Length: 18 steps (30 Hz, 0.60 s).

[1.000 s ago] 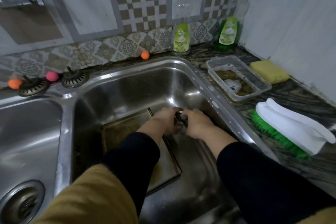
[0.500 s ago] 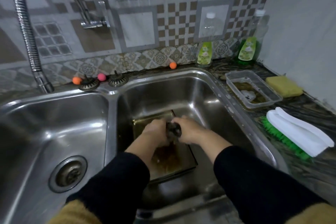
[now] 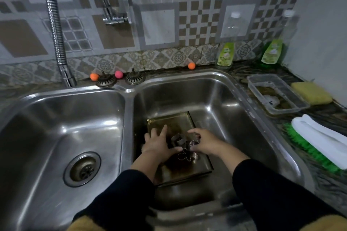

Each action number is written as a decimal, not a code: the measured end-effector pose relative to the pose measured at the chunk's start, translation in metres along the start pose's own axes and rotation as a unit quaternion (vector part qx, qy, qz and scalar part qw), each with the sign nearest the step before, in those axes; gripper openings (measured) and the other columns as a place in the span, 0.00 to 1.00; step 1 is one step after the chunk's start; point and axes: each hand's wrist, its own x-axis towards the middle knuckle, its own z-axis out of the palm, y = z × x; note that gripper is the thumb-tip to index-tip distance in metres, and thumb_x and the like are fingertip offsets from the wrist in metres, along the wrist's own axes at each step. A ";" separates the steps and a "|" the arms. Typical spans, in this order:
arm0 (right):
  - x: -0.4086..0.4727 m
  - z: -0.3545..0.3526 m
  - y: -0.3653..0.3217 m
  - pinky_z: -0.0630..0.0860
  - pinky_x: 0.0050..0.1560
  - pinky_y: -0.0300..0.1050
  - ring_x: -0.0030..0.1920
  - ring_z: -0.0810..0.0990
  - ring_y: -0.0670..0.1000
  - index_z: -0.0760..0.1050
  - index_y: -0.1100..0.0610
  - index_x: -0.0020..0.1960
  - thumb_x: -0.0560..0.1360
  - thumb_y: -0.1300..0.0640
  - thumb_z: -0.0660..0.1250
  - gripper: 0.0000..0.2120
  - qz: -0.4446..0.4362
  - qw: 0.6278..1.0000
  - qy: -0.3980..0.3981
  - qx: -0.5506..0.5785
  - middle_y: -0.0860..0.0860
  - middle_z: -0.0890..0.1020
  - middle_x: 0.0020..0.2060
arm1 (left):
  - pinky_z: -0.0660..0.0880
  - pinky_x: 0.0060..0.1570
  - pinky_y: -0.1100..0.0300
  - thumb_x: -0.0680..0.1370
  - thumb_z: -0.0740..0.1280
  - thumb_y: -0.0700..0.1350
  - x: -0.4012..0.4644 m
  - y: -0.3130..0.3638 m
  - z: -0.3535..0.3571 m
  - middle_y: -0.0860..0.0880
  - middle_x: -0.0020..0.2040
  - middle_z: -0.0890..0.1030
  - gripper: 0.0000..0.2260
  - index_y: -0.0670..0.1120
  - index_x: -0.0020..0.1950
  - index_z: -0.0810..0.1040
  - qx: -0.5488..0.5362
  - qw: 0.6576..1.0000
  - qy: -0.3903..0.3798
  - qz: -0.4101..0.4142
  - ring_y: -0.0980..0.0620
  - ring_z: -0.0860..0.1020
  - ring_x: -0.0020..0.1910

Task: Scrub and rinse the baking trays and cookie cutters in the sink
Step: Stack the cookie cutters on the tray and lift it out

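Observation:
A stained metal baking tray (image 3: 170,122) lies flat on the floor of the right sink basin (image 3: 221,99). Several metal cookie cutters sit on it between my hands: an angular cutter (image 3: 178,139) and a figure-shaped cutter (image 3: 185,156) lying flat. My left hand (image 3: 156,143) hovers over the tray's left side with fingers spread and straight, its thumb beside the cutters. My right hand (image 3: 205,141) curls its thumb and fingers round a rounded cutter (image 3: 194,143).
The left basin (image 3: 62,118) holds only its drain (image 3: 82,169). A flexible tap hose (image 3: 55,24) rises at the back left. On the right counter are a white-and-green scrub brush (image 3: 319,142), a yellow sponge (image 3: 310,93), a plastic tub (image 3: 276,93) and two soap bottles (image 3: 226,53).
My hands, pressed together round the cutters before, have drawn apart; the left fingers have spread and cutters now show on the tray. My view has tilted up.

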 end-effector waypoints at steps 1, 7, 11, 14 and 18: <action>0.000 -0.002 0.002 0.71 0.63 0.46 0.69 0.68 0.53 0.64 0.46 0.72 0.74 0.57 0.70 0.29 0.003 1.000 0.014 0.020 0.54 0.67 0.71 | 0.61 0.69 0.42 0.73 0.64 0.67 0.000 0.000 0.000 0.46 0.77 0.47 0.44 0.56 0.78 0.41 -0.046 0.999 -0.015 -0.024 0.38 0.52 0.74; 0.015 0.009 0.016 0.59 0.71 0.61 0.76 0.54 0.59 0.48 0.41 0.76 0.78 0.39 0.55 0.30 0.103 0.989 -0.005 0.102 0.52 0.52 0.77 | 0.56 0.71 0.41 0.74 0.58 0.69 0.009 0.003 0.006 0.43 0.77 0.35 0.43 0.56 0.76 0.33 -0.206 0.968 -0.053 -0.134 0.34 0.51 0.75; 0.025 0.025 0.018 0.57 0.72 0.61 0.76 0.53 0.59 0.44 0.35 0.75 0.76 0.34 0.54 0.31 0.123 0.982 -0.021 0.145 0.51 0.50 0.78 | 0.61 0.70 0.44 0.73 0.59 0.70 0.015 0.005 0.009 0.39 0.78 0.45 0.44 0.56 0.76 0.33 -0.216 0.962 -0.070 -0.149 0.35 0.57 0.74; 0.030 0.032 0.017 0.55 0.72 0.64 0.76 0.50 0.59 0.43 0.27 0.70 0.72 0.29 0.54 0.31 0.109 0.986 -0.033 0.120 0.50 0.48 0.78 | 0.65 0.67 0.47 0.74 0.58 0.69 0.018 0.006 0.012 0.38 0.76 0.57 0.42 0.57 0.77 0.36 -0.222 0.961 -0.082 -0.142 0.36 0.63 0.72; 0.027 0.029 0.015 0.56 0.73 0.60 0.76 0.53 0.57 0.47 0.31 0.73 0.74 0.32 0.55 0.31 0.081 0.988 -0.027 0.130 0.49 0.53 0.77 | 0.71 0.55 0.53 0.74 0.58 0.69 0.019 0.007 0.014 0.40 0.74 0.62 0.39 0.58 0.78 0.42 -0.226 0.962 -0.062 -0.138 0.40 0.69 0.67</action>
